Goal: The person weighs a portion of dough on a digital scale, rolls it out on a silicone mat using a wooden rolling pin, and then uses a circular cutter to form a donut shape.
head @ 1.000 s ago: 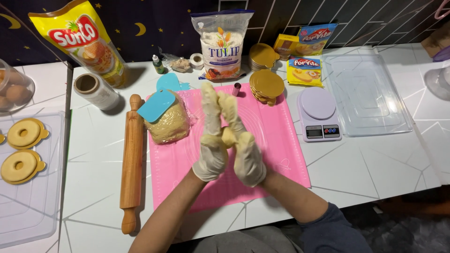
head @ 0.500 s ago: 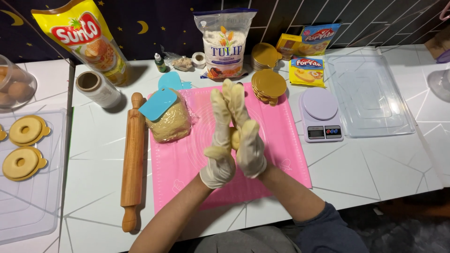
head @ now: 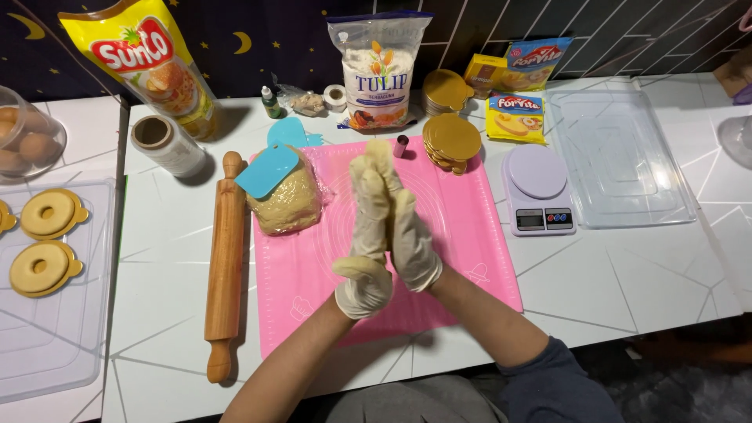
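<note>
Both my hands wear cream gloves and are raised above the pink silicone mat (head: 470, 235), palms pressed flat together and fingers pointing away from me. My left hand (head: 362, 251) and my right hand (head: 413, 239) squeeze a small piece of dough between them; it is almost wholly hidden by the palms. A big lump of dough (head: 286, 207) lies on the mat's left corner with a blue scraper (head: 266, 170) resting on top. A wooden rolling pin (head: 225, 258) lies just left of the mat.
Behind the mat stand a flour bag (head: 377, 70), a yellow oil pouch (head: 149, 63), a stack of gold round boards (head: 452, 141) and yellow packets (head: 515, 117). A small scale (head: 539, 188) and a clear tray (head: 619, 157) sit right. Ring-shaped dough pieces (head: 47, 213) lie on a tray at left.
My pressed hands have slid against each other: the right hand moved up and the left down, and the dough seen between the palms earlier is now covered.
</note>
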